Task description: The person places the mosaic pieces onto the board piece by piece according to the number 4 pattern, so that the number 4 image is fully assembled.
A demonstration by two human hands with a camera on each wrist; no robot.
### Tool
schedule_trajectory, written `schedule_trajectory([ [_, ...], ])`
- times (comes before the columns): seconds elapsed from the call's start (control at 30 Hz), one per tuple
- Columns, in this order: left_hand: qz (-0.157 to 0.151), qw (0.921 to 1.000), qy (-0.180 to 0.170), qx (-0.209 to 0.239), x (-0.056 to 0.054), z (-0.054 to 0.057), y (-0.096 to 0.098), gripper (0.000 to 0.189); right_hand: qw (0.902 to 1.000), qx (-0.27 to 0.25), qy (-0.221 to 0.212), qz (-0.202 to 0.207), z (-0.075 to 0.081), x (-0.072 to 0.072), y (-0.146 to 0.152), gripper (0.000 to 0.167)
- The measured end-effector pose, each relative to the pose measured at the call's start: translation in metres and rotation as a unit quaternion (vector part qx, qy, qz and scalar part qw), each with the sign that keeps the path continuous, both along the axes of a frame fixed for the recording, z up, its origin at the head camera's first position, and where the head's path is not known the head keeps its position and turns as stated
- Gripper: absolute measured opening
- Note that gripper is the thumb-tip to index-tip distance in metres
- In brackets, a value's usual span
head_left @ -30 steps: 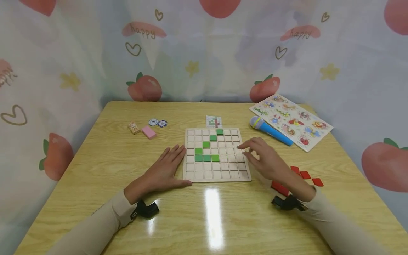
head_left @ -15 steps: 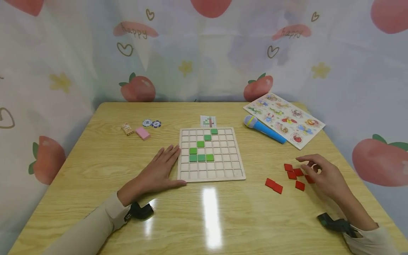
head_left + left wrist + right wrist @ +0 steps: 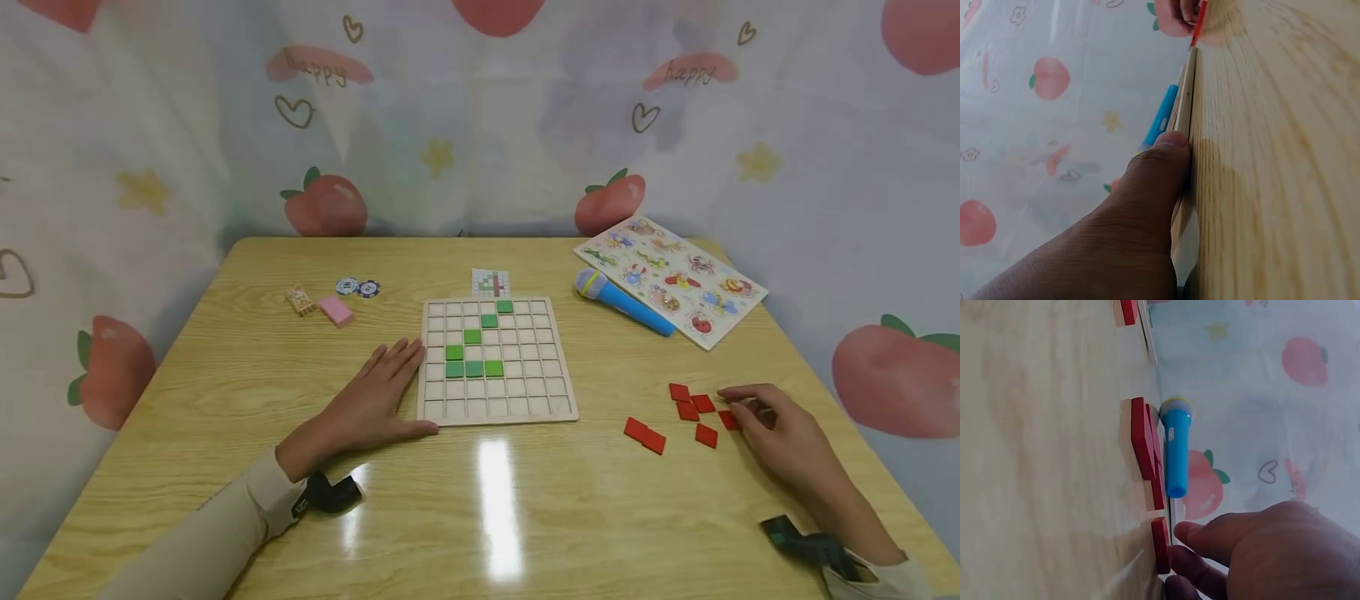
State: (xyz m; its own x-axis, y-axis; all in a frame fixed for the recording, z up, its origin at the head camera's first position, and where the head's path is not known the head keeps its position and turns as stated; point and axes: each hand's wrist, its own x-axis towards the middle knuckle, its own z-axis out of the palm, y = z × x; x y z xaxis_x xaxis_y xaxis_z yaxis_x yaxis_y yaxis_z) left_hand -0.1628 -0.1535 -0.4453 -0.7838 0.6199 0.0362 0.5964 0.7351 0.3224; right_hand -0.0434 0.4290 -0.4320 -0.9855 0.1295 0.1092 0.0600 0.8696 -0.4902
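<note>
The key relation, as far as can be judged, is between the right hand [image 3: 783, 437] and the nearest red tile [image 3: 727, 422]; the tile lies flat on the wooden table [image 3: 600, 517], at about 10 o'clock from the middle of that hand, partly covered by the fingers; the right wrist view likewise shows it at the fingertips. The tile looks square, so no long axis can be read from it; its edges run aslant to the near side of the table. The right hand is narrow, thumb and fingers bent and pointing toward 9 to 10 o'clock; whether they pinch the tile or merely touch it, the pictures do not settle.

The left hand [image 3: 367, 402] is much the farther from that tile, which lies from it at about 3 o'clock, beyond the grid board [image 3: 537, 387]; it rests with fingers straight and thumb spread away, fingertips along the board's 9 o'clock edge and thumb by its 7 o'clock corner; it holds nothing.

From the right hand the board lies between 9 and 10 o'clock, well apart; 7 green tiles [image 3: 472, 337] sit in its cells; a small printed card [image 3: 491, 282] lies just past its 12 o'clock edge; 6 other red tiles [image 3: 702, 403] lie between hand and board.
</note>
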Motion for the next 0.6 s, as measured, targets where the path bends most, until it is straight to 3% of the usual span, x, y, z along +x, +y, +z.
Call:
schedule_trajectory([
  [0.3,0.001,1.0,-0.001,-0.004,0.0,0.0,-0.002,0.125,0.9978,-0.038,0.017,0.052,0.002,0.003,-0.007,0.029],
  [0.6,0.001,1.0,-0.008,-0.003,-0.001,-0.001,-0.002,0.123,0.9931,0.015,0.072,0.092,-0.003,-0.005,-0.023,0.034],
])
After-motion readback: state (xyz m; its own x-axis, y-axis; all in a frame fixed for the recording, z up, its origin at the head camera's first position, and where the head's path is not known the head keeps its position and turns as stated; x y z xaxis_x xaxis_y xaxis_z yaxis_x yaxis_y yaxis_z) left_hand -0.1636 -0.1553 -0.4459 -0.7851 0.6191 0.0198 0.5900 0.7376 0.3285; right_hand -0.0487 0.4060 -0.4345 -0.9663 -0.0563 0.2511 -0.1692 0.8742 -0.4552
